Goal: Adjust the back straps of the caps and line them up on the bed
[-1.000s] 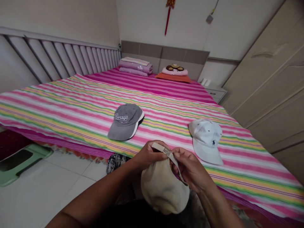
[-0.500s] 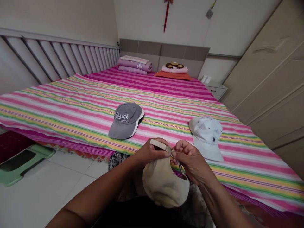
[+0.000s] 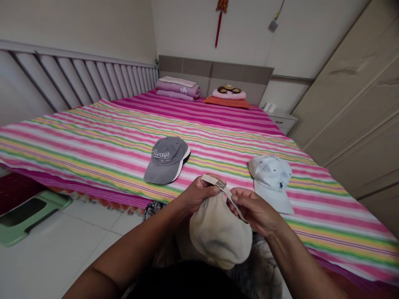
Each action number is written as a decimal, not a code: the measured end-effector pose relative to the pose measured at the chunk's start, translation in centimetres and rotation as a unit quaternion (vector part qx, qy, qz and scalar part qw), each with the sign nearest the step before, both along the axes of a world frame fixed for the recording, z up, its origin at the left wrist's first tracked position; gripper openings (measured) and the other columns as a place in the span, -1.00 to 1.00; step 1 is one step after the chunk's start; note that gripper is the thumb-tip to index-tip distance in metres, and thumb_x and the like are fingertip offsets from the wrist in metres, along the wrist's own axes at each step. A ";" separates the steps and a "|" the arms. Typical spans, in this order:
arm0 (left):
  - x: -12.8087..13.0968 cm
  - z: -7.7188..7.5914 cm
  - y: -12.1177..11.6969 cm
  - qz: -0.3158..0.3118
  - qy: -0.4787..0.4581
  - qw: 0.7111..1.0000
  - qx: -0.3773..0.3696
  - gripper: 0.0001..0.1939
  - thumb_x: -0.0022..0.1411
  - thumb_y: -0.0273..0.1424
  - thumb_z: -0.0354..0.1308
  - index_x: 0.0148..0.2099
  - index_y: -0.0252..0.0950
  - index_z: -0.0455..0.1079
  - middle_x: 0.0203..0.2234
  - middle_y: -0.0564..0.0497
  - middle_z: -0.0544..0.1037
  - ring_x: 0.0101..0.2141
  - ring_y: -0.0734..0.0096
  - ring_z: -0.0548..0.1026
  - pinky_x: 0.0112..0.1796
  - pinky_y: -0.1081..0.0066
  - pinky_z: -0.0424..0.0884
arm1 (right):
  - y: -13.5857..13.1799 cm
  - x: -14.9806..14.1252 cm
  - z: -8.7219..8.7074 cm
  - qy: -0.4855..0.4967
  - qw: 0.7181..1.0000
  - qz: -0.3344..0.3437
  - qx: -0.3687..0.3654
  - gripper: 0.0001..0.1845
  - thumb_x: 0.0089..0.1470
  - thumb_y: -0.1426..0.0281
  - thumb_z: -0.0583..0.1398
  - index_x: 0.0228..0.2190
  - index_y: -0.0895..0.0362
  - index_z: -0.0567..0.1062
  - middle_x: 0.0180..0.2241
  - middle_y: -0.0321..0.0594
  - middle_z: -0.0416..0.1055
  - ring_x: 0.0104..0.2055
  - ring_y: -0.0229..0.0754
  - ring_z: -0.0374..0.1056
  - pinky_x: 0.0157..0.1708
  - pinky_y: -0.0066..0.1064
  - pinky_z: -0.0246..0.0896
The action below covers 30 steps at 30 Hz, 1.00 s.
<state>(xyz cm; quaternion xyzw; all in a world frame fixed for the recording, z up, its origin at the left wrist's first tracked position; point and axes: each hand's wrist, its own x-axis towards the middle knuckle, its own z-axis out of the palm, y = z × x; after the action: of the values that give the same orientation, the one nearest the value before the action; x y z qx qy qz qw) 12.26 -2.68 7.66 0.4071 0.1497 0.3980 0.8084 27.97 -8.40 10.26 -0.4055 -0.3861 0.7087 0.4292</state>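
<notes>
A cream baseball cap (image 3: 220, 236) hangs between my hands in front of my lap, its back strap uppermost. My left hand (image 3: 199, 194) is closed on the strap beside a metal buckle (image 3: 220, 185). On the other side of the buckle, my right hand (image 3: 254, 209) pinches the strap near the cap's rear opening. Beyond my left hand, a grey cap (image 3: 167, 160) with white lettering lies on the bed. A pale blue-white cap (image 3: 272, 180) with a small dark emblem rests past my right hand.
The bed (image 3: 102, 137) carries a striped sheet. Folded purple bedding (image 3: 177, 88) and a pink pillow (image 3: 229, 94) sit by the headboard (image 3: 193, 68). A green stool (image 3: 34, 214) stands on the tiled floor at left; a nightstand (image 3: 283, 120) is at the far right corner.
My right hand has moved off the buckle and down along the strap. The buckle now shows plainly, and the strap lies straighter between my hands. Both caps on the bed stay put.
</notes>
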 end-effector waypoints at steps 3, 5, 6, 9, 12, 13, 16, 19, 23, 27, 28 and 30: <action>-0.3 0.1 0.1 -0.002 0.012 1.000 0.014 -0.68 -0.22 -0.39 0.33 -0.36 -0.37 0.38 -0.59 0.08 0.42 -0.60 0.59 0.36 -0.51 0.53 0.27 | -0.2 -0.3 0.3 -0.018 1.000 -0.024 0.008 -0.74 -0.19 0.32 0.27 -0.63 0.20 0.32 -0.74 -0.36 0.26 -0.75 -0.45 0.07 -0.76 -0.61 -0.14; -0.4 0.1 0.1 -0.011 0.022 0.999 0.029 -0.70 -0.19 -0.40 0.32 -0.35 -0.37 0.38 -0.58 0.07 0.42 -0.59 0.59 0.35 -0.51 0.54 0.25 | -0.2 -0.5 0.6 -0.019 0.999 -0.038 0.011 -0.75 -0.21 0.32 0.28 -0.61 0.19 0.32 -0.75 -0.37 0.26 -0.76 -0.44 0.06 -0.78 -0.61 -0.14; -0.5 0.0 0.1 -0.018 0.025 0.999 0.035 -0.71 -0.18 -0.40 0.31 -0.34 -0.37 0.37 -0.57 0.07 0.42 -0.58 0.59 0.36 -0.50 0.53 0.25 | -0.2 -0.6 0.7 -0.015 0.999 -0.042 0.011 -0.76 -0.21 0.33 0.28 -0.60 0.18 0.32 -0.74 -0.38 0.27 -0.76 -0.44 0.06 -0.78 -0.61 -0.14; -0.6 -0.2 0.0 -0.033 0.031 0.998 0.045 -0.73 -0.14 -0.41 0.29 -0.32 -0.35 0.37 -0.55 0.07 0.41 -0.56 0.56 0.36 -0.49 0.52 0.24 | -0.3 -0.8 0.9 -0.004 0.999 -0.047 0.014 -0.77 -0.22 0.34 0.28 -0.58 0.18 0.33 -0.72 -0.39 0.28 -0.76 -0.46 0.04 -0.78 -0.62 -0.14; -0.7 -0.2 0.0 -0.034 0.039 0.997 0.054 -0.71 -0.17 -0.41 0.30 -0.32 -0.34 0.37 -0.56 0.08 0.41 -0.56 0.58 0.34 -0.49 0.53 0.22 | -0.5 -0.9 1.3 -0.036 0.997 -0.061 0.025 -0.77 -0.23 0.34 0.29 -0.59 0.18 0.34 -0.71 -0.39 0.27 -0.76 -0.48 0.02 -0.79 -0.63 -0.18; -0.8 -0.2 0.0 -0.041 0.039 0.997 0.057 -0.69 -0.19 -0.40 0.32 -0.32 -0.35 0.38 -0.55 0.08 0.41 -0.55 0.58 0.34 -0.48 0.53 0.22 | -0.5 -0.9 1.4 -0.049 0.996 -0.065 0.029 -0.77 -0.24 0.34 0.29 -0.60 0.19 0.34 -0.72 -0.39 0.26 -0.76 -0.48 0.00 -0.80 -0.63 -0.20; -1.3 0.1 0.5 -0.093 0.010 0.994 0.052 -0.53 -0.26 -0.24 0.33 -0.27 -0.40 0.41 -0.48 -0.03 0.46 -0.47 0.47 0.39 -0.41 0.48 0.25 | -0.7 -0.8 2.0 -0.077 0.994 -0.072 0.041 -0.78 -0.23 0.34 0.27 -0.61 0.18 0.33 -0.74 -0.42 0.22 -0.77 -0.49 -0.06 -0.82 -0.63 -0.26; -1.6 0.5 1.2 -0.156 -0.015 0.988 0.015 -0.32 -0.22 0.05 0.18 -0.23 -0.47 0.43 -0.44 -0.14 0.48 -0.43 0.36 0.42 -0.37 0.42 0.28 | -0.7 -0.8 2.4 -0.106 0.990 -0.080 0.050 -0.78 -0.24 0.33 0.26 -0.63 0.18 0.33 -0.77 -0.44 0.17 -0.77 -0.49 -0.09 -0.82 -0.62 -0.30; -1.4 1.1 1.8 -0.161 0.046 0.986 0.002 -0.49 -0.13 -0.09 0.21 -0.28 -0.45 0.45 -0.49 -0.10 0.50 -0.49 0.44 0.42 -0.43 0.47 0.28 | -0.7 -0.8 2.3 -0.135 0.985 -0.087 0.058 -0.73 -0.27 0.30 0.27 -0.67 0.17 0.29 -0.79 -0.48 0.08 -0.77 -0.50 -0.15 -0.81 -0.61 -0.34; -1.2 1.5 2.0 -0.186 0.137 0.973 -0.002 -0.65 -0.21 -0.29 0.32 -0.38 -0.44 0.44 -0.56 -0.02 0.48 -0.55 0.53 0.40 -0.45 0.51 0.26 | -0.7 -1.1 2.1 -0.151 0.982 -0.088 0.066 -0.70 -0.27 0.28 0.27 -0.69 0.17 0.27 -0.80 -0.50 0.01 -0.76 -0.50 -0.19 -0.79 -0.61 -0.35; -1.1 1.5 2.0 -0.201 0.152 0.968 -0.006 -0.67 -0.21 -0.28 0.32 -0.43 -0.45 0.43 -0.61 0.01 0.46 -0.60 0.56 0.37 -0.49 0.53 0.24 | -0.7 -1.2 2.1 -0.154 0.982 -0.090 0.067 -0.71 -0.26 0.28 0.27 -0.69 0.17 0.27 -0.81 -0.50 0.00 -0.76 -0.50 -0.19 -0.80 -0.60 -0.36; -1.2 1.4 2.0 -0.222 0.168 0.960 -0.015 -0.69 -0.21 -0.27 0.32 -0.49 -0.44 0.40 -0.68 0.06 0.41 -0.66 0.61 0.31 -0.55 0.54 0.19 | -0.7 -1.3 2.1 -0.157 0.981 -0.092 0.064 -0.72 -0.27 0.29 0.26 -0.69 0.16 0.28 -0.82 -0.50 -0.01 -0.77 -0.49 -0.20 -0.82 -0.59 -0.38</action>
<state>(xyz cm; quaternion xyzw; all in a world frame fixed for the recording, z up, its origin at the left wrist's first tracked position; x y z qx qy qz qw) 11.07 -0.72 9.10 0.4787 0.1955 0.1317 0.8457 26.63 -9.12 12.35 -0.5170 -0.4541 0.5681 0.4514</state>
